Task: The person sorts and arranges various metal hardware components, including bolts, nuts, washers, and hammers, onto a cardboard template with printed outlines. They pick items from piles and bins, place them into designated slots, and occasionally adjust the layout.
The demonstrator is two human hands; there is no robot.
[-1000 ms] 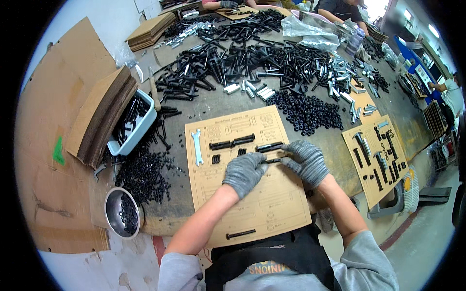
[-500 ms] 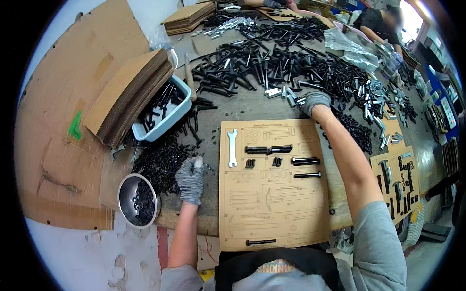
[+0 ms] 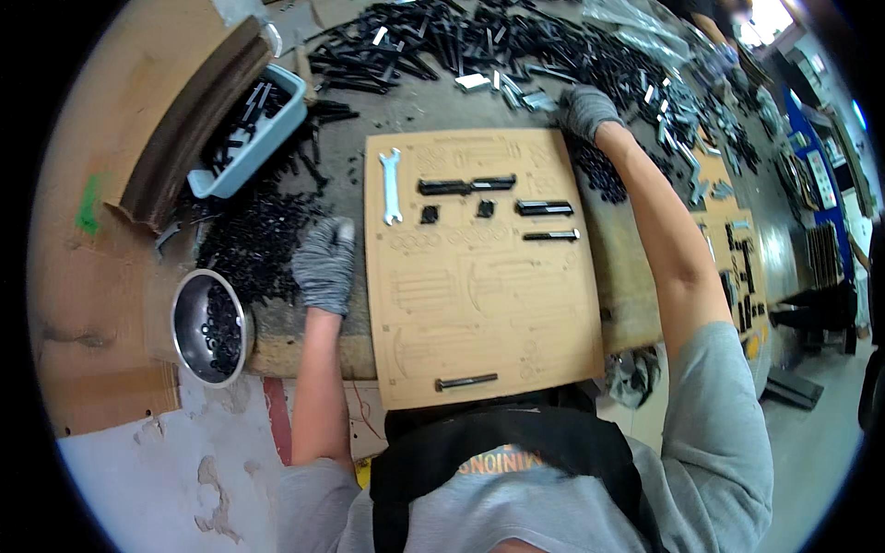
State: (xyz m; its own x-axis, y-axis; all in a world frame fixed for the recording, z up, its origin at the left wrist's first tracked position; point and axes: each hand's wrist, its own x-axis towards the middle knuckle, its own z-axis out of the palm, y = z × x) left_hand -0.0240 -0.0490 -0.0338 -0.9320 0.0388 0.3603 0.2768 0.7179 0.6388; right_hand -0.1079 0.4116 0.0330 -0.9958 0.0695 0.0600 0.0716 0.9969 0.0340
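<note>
My left hand [image 3: 324, 267], in a grey striped knit glove, rests beside a heap of small black parts [image 3: 244, 244], left of the board. Its fingers are curled in; what they may hold is hidden. My right hand [image 3: 588, 112], gloved alike, reaches past the board's far right corner, beside short silver metal tubes [image 3: 539, 101]; its fingertips are hidden. Between my arms lies a brown cardboard sheet [image 3: 489, 323] with printed outlines. On it are a silver open-end wrench [image 3: 391, 187], black rods [image 3: 466, 185], small black pieces [image 3: 430, 215], and black bolts [image 3: 551, 236].
A metal bowl [image 3: 191, 324] of black rings stands at the near left. Behind it are a light-blue bin [image 3: 293, 120] and stacked cardboard [image 3: 175, 129]. A large heap of black bolts [image 3: 442, 41] covers the far table. Another filled board [image 3: 714, 221] lies right, and a co-worker's arm [image 3: 710, 28] shows beyond.
The view has tilted and shifted, so the table sits higher in the picture. My right hand stays by the silver tubes, and my left hand stays beside the black heap.
</note>
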